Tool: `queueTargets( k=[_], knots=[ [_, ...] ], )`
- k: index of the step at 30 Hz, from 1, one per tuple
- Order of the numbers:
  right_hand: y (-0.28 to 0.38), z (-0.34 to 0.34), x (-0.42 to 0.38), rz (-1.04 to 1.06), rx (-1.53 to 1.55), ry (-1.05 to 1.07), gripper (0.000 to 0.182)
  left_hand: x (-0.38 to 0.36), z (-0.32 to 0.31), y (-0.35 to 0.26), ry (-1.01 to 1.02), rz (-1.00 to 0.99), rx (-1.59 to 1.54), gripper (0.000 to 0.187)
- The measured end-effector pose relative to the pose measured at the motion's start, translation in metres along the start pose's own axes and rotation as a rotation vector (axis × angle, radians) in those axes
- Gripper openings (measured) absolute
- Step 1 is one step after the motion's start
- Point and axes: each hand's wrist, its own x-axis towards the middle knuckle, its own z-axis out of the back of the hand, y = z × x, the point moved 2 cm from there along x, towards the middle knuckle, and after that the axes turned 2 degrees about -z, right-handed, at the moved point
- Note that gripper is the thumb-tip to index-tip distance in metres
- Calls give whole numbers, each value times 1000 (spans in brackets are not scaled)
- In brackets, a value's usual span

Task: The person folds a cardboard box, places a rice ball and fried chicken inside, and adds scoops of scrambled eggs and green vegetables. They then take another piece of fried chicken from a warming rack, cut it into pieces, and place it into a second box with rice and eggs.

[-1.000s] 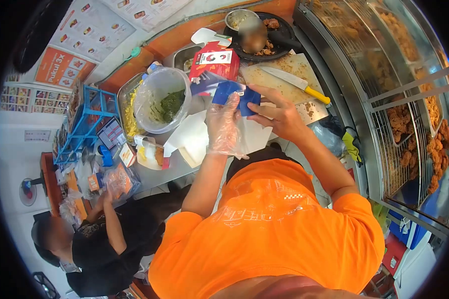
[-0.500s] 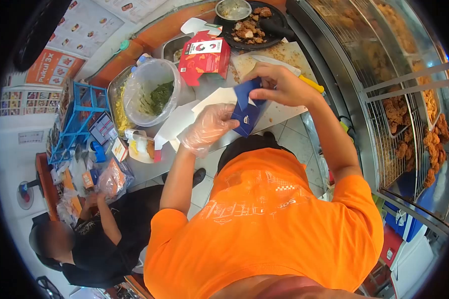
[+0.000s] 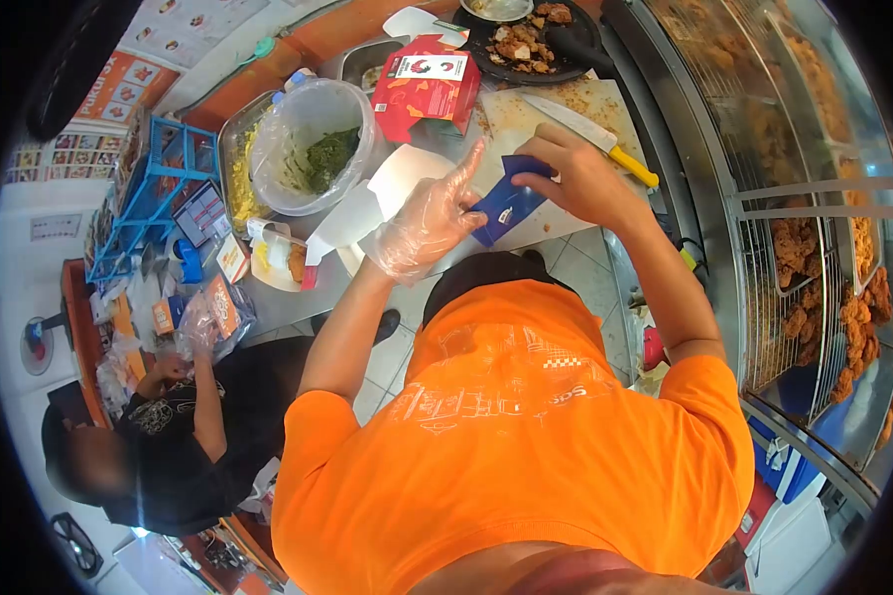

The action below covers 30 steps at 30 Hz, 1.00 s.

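Note:
A small dark-blue paper carton (image 3: 509,210), with a white print on its face, is held between my two hands over the table edge. My right hand (image 3: 580,178), bare, grips its upper right end with the thumb in front and the fingers folded behind. My left hand (image 3: 422,226) wears a clear plastic glove. Its thumb pinches the carton's lower left edge while the index finger points up; the other fingers are partly hidden. Behind my left hand lies an open white paper box (image 3: 404,177).
A knife (image 3: 590,134) with a yellow handle lies on the cutting board (image 3: 511,119). Nearby are a red box (image 3: 427,89), a clear tub (image 3: 313,149) of green leaves and a black pan (image 3: 585,64). Fried chicken (image 3: 794,248) sits behind glass at right. A co-worker (image 3: 184,426) handles a bag at left.
The blue carton has turned to lie flatter, its upper flap now folded down. My left index finger has stretched upward. The knife has come into fuller view.

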Motion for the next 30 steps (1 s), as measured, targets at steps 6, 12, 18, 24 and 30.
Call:
queueTargets(
  k=[6,12,18,24,30],
  knots=[
    [-3,-18,-7,274,-44,11,26,9,-10,5,12,-130,127,90],
    [-25,-75,-22,40,-122,101,24,20,-34,46,119,-256,953,70],
    [-26,-82,-32,57,126,-159,34,31,-35,189,40,-421,982,14],
    [29,205,-96,121,-712,-1400,34,35,-21,280,103,-473,1068,23],
    [72,392,-163,-11,-914,-1982,54,24,-6,167,-102,-477,705,19]
  ],
)
